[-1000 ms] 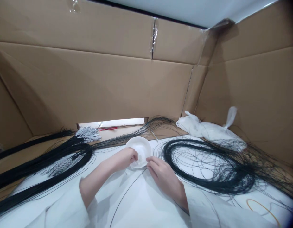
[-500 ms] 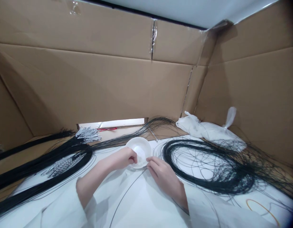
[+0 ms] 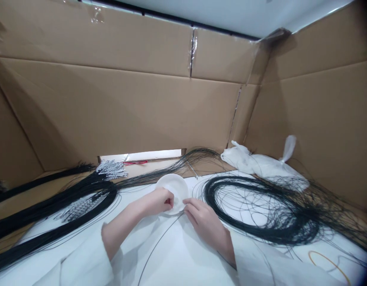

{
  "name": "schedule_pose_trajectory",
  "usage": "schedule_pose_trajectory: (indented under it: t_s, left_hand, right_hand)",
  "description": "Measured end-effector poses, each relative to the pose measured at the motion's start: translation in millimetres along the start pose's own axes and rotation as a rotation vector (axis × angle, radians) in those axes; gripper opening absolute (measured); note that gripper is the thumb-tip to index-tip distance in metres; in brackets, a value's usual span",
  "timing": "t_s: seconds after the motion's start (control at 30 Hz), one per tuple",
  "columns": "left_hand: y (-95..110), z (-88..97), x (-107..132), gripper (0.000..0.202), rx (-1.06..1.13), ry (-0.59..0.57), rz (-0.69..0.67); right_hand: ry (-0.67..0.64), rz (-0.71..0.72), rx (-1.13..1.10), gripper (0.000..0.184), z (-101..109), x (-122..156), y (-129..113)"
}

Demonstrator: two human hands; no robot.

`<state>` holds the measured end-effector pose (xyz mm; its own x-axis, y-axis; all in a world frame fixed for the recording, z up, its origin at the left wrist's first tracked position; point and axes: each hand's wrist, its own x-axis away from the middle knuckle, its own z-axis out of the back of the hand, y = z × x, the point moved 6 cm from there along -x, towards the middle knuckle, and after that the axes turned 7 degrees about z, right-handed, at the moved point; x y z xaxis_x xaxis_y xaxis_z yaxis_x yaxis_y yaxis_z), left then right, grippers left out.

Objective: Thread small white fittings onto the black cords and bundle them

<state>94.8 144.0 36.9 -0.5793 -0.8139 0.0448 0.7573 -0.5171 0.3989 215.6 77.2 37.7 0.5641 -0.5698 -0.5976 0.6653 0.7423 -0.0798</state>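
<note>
A small white bowl [image 3: 179, 183] stands on the white tabletop, holding small whitish pieces [image 3: 176, 201] too fine to name. Over its near left part, my left hand [image 3: 158, 200] is closed with fingers curled down into the bowl; whatever the fingertips pinch is hidden. My right hand [image 3: 202, 216] is at the bowl's right rim, thumb and forefinger pinched together. A thin black cord [image 3: 155, 246] runs from the lower edge of the view up to these fingertips, beside the bowl's near rim.
Black cord coils lie right [image 3: 248, 228] and left [image 3: 108, 198]. Black-and-white beaded strands [image 3: 112, 170] rest at the left, near a red tie [image 3: 135, 162]. A knotted white plastic bag [image 3: 263, 165] sits against the cardboard wall [image 3: 126, 107]. An orange loop [image 3: 329, 260] lies front right.
My left hand has moved slightly right and down within the bowl. The bowl has shifted a little left and nearer. My right hand stays almost where it was.
</note>
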Motion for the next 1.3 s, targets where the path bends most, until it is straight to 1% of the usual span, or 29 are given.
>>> schedule_pose_trajectory:
  t_s: [0.3, 0.43, 0.63, 0.73, 0.83, 0.9, 0.97, 1.03, 1.13, 1.23, 1.3]
  left_hand:
    - [7.7, 0.5, 1.6, 0.016, -0.030, -0.032, -0.024]
    - [9.4, 0.8, 3.1, 0.018, -0.045, -0.018, -0.033]
    - [5.7, -1.6, 3.0, 0.016, -0.054, 0.025, -0.013]
    - [6.7, 6.7, 1.7, 0.016, -0.028, 0.078, -0.004]
    - [7.9, 25.2, 4.9, 0.017, 0.003, 0.185, 0.023]
    - [6.0, 36.9, 12.5, 0.017, 0.018, 0.279, 0.056]
    - [0.9, 41.6, 24.4, 0.017, 0.029, 0.359, 0.094]
    - [-7.3, 36.9, 37.5, 0.017, 0.037, 0.397, 0.129]
    - [-21.7, 19.6, 51.8, 0.017, 0.047, 0.384, 0.160]
    - [-32.3, 4.3, 55.3, 0.018, 0.051, 0.355, 0.168]
    - [-34.7, -1.6, 53.4, 0.019, 0.047, 0.341, 0.157]
  right_hand:
    - [-0.006, 0.011, 0.017, 0.016, 2.0, 1.3, -0.9]
    - [-0.005, 0.017, 0.028, 0.015, 1.0, 0.8, -1.0]
    - [0.011, 0.033, 0.020, 0.016, 0.8, -0.2, -1.6]
    - [0.005, 0.003, -0.004, 0.016, 1.3, -0.7, 0.4]
    - [0.019, -0.055, -0.033, 0.015, 3.0, -0.8, 5.2]
    - [0.051, -0.093, -0.060, 0.015, 4.7, -0.8, 9.3]
    - [0.085, -0.117, -0.093, 0.015, 5.5, -1.0, 13.1]
    - [0.118, -0.140, -0.127, 0.015, 5.5, -1.4, 17.2]
    - [0.150, -0.175, -0.173, 0.015, 3.9, -2.4, 22.8]
    - [0.164, -0.198, -0.192, 0.016, 2.3, -2.9, 25.6]
    - [0.174, -0.202, -0.188, 0.016, 2.8, -2.5, 25.0]
